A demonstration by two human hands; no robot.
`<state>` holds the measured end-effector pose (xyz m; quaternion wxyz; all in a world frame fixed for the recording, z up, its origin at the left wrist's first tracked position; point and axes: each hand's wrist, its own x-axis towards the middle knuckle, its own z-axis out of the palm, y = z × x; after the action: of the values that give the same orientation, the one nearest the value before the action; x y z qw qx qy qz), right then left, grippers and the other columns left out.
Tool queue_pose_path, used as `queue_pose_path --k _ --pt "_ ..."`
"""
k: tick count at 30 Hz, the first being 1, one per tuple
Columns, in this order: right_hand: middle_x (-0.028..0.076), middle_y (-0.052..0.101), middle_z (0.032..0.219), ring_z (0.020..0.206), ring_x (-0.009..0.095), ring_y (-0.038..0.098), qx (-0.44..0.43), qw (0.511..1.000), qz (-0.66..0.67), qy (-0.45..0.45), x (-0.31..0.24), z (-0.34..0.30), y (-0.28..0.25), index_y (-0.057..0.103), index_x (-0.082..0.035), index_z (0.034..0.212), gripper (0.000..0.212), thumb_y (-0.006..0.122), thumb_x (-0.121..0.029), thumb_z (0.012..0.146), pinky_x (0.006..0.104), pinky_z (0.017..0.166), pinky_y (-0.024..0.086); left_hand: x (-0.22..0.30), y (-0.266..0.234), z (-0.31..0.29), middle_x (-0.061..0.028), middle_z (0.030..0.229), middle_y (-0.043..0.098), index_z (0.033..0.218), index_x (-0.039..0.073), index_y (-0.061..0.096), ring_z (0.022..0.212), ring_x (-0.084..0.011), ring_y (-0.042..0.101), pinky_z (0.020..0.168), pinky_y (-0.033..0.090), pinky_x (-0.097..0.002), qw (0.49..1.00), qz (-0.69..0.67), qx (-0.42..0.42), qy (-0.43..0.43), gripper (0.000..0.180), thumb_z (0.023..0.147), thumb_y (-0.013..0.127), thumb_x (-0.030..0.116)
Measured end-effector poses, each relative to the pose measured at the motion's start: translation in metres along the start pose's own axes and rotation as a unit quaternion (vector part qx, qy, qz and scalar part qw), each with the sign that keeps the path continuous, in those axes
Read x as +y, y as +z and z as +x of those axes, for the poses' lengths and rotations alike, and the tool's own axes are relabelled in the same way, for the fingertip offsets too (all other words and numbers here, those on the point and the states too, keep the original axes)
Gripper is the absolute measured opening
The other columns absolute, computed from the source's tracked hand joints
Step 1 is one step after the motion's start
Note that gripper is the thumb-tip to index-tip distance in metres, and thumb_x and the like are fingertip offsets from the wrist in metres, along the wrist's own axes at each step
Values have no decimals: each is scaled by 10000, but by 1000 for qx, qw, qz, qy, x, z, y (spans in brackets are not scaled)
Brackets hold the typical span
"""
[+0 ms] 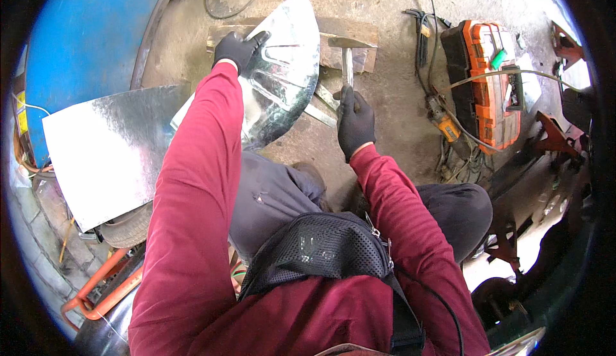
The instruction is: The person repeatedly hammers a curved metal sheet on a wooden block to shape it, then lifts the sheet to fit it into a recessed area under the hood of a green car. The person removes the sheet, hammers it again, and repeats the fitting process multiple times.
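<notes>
My left hand (236, 50), in a black glove, grips the left edge of a curved sheet-metal panel (292, 51) with its thumb on the upper face. Several raised ribs fan across the shiny panel, which is tilted and partly over a wooden board (359, 32) on the floor. The fingers beneath the panel are hidden. To the right, my gloved right hand (355, 123) is closed round the handle of a hammer (347, 51). The hammer's head is up, above the board's right end and apart from the panel.
A large flat metal sheet (109, 144) leans at the left beside a blue panel (90, 41). On the right stand an orange and black toolbox (491, 86) and a yellow angle grinder (446, 125) among cables. Red jack stands (555, 134) line the far right.
</notes>
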<state>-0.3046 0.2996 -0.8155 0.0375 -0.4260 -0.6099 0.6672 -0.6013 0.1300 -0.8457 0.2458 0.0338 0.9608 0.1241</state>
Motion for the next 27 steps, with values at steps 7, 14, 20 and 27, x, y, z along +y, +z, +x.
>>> queue_pose_path --k 7,14,20,27 --pt "273 607 766 671 296 590 -11 992 -129 -4 4 20 15 684 31 1012 497 551 -441 1093 433 703 506 -8 12 12 -320 1310 685 1321 -122 622 1238 -403 676 1049 522 -436 999 -52 -4 4 1114 740 785 814" --pt "274 671 899 743 332 648 64 986 92 -122 -37 11 14 671 39 1067 484 528 -422 1104 436 760 529 -24 18 26 -340 1324 671 1341 -136 604 1251 -426 667 1056 518 -445 999 -30 14 20 1122 762 770 810" --pt "336 664 928 930 521 676 5 993 -113 37 -2 38 5 659 42 1042 526 501 -457 1100 514 833 520 -4 11 9 -334 1278 693 1303 -137 625 1209 -408 690 1023 531 -433 999 -39 2 1 1067 767 803 768" --pt "273 604 803 726 418 587 76 978 -126 -150 20 20 19 631 47 1017 494 471 -407 1128 478 728 487 6 -2 5 -314 1203 721 1230 -136 651 1112 -379 722 971 541 -417 997 -56 -59 -3 1009 776 812 750"
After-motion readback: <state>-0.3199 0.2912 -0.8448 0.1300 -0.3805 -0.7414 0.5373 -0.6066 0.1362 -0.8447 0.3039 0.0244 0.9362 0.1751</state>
